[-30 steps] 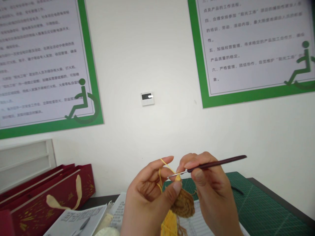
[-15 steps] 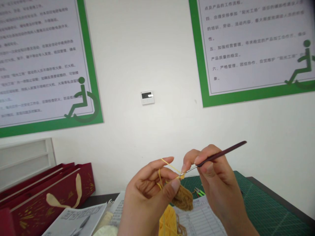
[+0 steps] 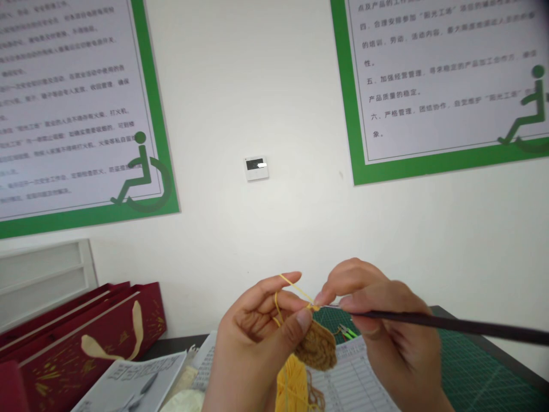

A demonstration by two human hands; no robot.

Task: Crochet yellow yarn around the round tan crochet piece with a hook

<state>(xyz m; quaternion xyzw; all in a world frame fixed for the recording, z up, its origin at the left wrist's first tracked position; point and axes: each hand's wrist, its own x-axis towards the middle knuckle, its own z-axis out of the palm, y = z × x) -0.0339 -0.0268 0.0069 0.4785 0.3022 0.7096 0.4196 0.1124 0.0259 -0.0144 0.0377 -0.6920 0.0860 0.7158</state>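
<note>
My left hand is closed, pinching a small brown crochet piece with a yellow edge between thumb and fingers. Yellow yarn runs over its raised index finger to the piece. In my right hand is a crochet hook with a dark handle, gripped between thumb and fingers. The hook's metal tip meets the yellow stitches at the top of the piece, and a right fingertip is close beside it. Below the piece sits a ball of yellow yarn, partly covered by my left hand.
Dark red gift bags stand at the left. Printed sheets lie beneath the hands, and a green cutting mat covers the right side of the table. Green-handled pliers rest behind. A white wall with two green-framed posters rises beyond.
My right hand has turned, swinging the hook's handle from pointing up and right to lying nearly level, its end now lower and nearer the camera. My left hand has barely moved.
</note>
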